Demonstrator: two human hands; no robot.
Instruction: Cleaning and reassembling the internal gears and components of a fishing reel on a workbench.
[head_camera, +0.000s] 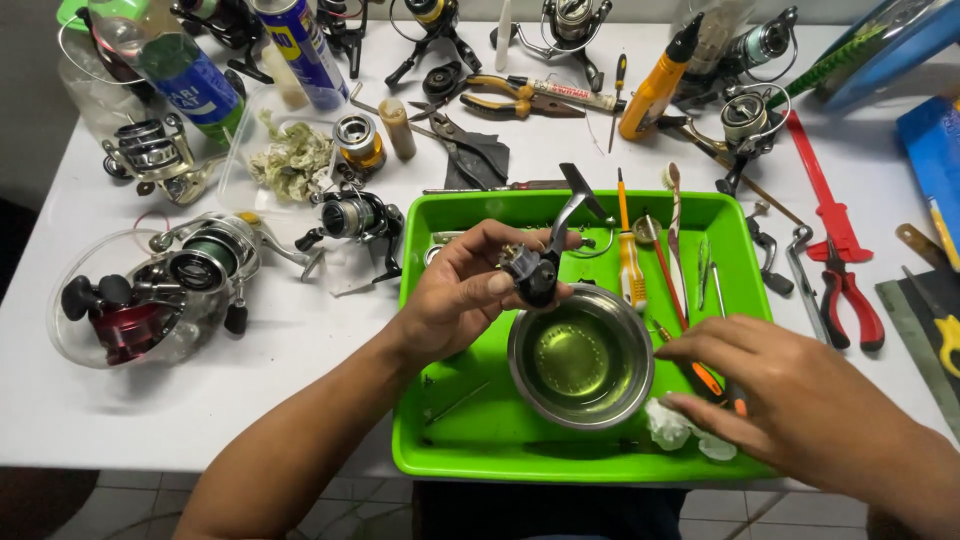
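Reel body held over a steel bowl in a green tray.

The left hand (455, 295) is closed around a dark reel body (535, 268), holding it just above the far-left rim of the bowl (580, 358), which holds a shallow pool of yellowish liquid. The right hand (800, 400), fingers loosely curled and holding nothing, rests its fingertips on a white wad (668, 425) at the tray's near right. The tray (470, 440) sits on the worktop (310, 340) and also contains a yellow screwdriver (632, 270), tweezers and thin tools along its right side. A clear tub (290, 160) far left holds crumpled rag.
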